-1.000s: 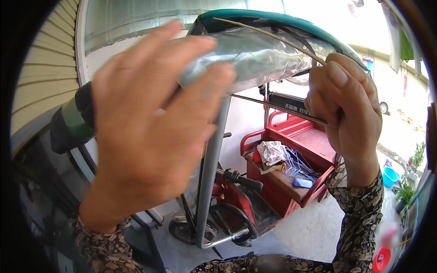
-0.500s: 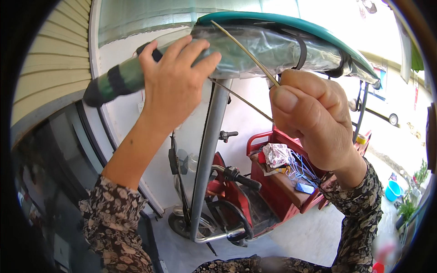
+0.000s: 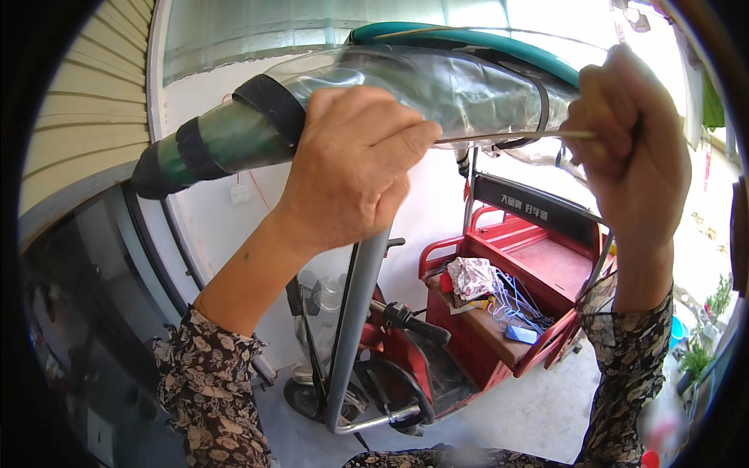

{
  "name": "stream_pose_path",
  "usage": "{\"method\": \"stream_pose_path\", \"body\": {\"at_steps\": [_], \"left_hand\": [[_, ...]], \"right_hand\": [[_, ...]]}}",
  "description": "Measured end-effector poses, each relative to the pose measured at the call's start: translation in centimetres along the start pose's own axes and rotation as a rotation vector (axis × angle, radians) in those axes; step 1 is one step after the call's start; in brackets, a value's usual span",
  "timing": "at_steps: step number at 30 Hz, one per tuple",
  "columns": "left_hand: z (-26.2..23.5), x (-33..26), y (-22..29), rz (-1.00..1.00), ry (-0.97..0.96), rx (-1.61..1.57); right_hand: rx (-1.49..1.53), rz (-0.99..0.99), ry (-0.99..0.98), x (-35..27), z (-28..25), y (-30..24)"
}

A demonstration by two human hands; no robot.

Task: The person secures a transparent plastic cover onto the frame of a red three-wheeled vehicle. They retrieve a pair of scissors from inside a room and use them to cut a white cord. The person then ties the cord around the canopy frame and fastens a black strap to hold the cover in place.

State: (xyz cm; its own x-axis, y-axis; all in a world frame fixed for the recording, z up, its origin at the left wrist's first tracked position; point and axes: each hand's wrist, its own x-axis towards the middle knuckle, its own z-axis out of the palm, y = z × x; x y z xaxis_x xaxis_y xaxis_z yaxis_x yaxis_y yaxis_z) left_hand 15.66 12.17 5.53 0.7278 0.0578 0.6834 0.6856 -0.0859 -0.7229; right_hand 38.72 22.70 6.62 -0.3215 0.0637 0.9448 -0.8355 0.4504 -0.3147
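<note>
Pinched between both hands, a thin stick [image 3: 507, 136] is being held flat by the left hand [image 3: 355, 168] and the clenched right hand [image 3: 632, 148], just under the clear plastic roof cover [image 3: 468, 82]. Below, cloth and cords are lying in the red cart box [image 3: 538, 273].

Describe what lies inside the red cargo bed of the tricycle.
In the red cargo bed: a crumpled patterned cloth, blue cords and a small blue object. Anything beneath the cloth is hidden.

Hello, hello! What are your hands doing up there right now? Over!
Left hand pinching thin stick against clear plastic canopy cover. Right hand fisted round the stick's other end. Grey pole below, red tricycle behind.
</note>
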Motion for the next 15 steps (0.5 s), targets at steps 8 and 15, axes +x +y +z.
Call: {"method": "stream_pose_path", "body": {"at_steps": [8, 15], "left_hand": [[-0.3, 1.6, -1.8, -0.205, 0.024, -0.357], [-0.5, 2.9, -4.7, -0.249, 0.034, -0.585]], "right_hand": [[-0.159, -0.089, -0.038, 1.0, 0.0, -1.1], [-1.131, -0.199, -0.063, -1.7, 1.8, -1.1]]}}
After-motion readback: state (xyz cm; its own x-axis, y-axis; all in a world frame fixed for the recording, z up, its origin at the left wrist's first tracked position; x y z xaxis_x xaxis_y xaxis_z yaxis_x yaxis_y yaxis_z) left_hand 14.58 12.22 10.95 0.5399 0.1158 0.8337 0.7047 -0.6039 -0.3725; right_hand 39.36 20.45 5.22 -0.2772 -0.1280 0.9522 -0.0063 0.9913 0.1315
